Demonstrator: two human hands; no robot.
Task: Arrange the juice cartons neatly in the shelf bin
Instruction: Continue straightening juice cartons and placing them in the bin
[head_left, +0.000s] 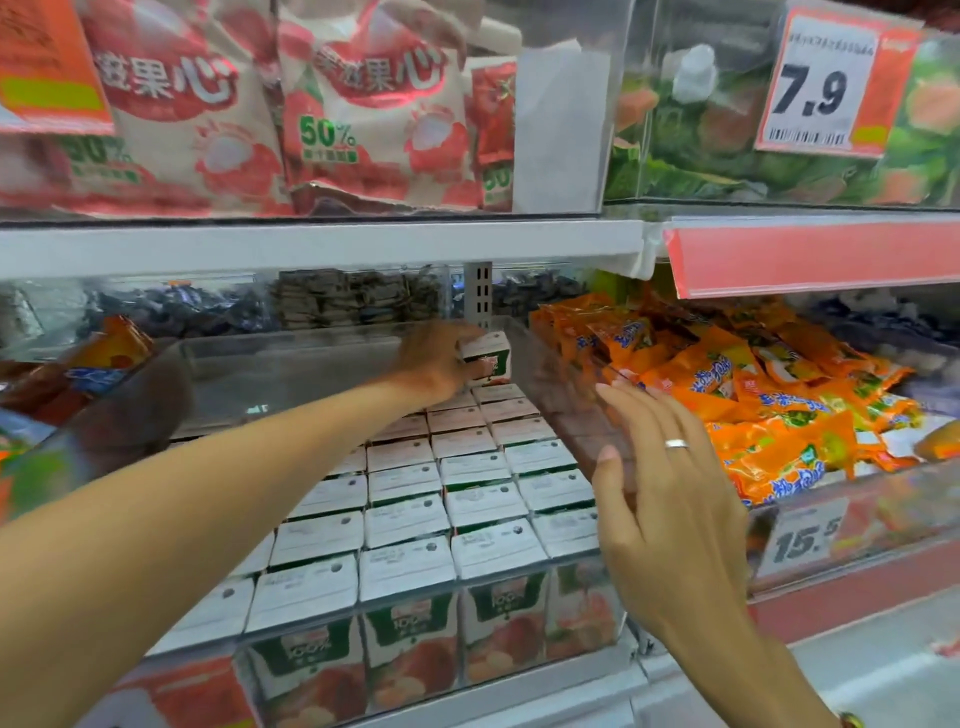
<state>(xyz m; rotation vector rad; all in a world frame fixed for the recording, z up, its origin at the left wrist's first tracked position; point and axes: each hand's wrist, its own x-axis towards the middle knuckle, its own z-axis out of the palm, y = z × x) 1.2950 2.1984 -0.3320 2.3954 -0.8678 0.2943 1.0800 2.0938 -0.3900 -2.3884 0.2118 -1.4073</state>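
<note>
A clear plastic shelf bin (566, 410) holds several rows of small juice cartons (410, 519) with white tops and green-and-red fronts, packed upright. My left hand (436, 364) reaches deep into the bin and grips one juice carton (491, 358) at the far right corner, above the back row. My right hand (670, 499), wearing a ring, hovers open beside the bin's right wall with fingers spread, holding nothing.
Orange snack bags (753, 395) fill the bin to the right. The shelf above (311, 244) carries large red-and-white pouches (363, 104) and a 7.9 price tag (821, 88). Another orange carton (111, 358) lies in the left bin. A 15.5 price label (805, 540) sits on the front rail.
</note>
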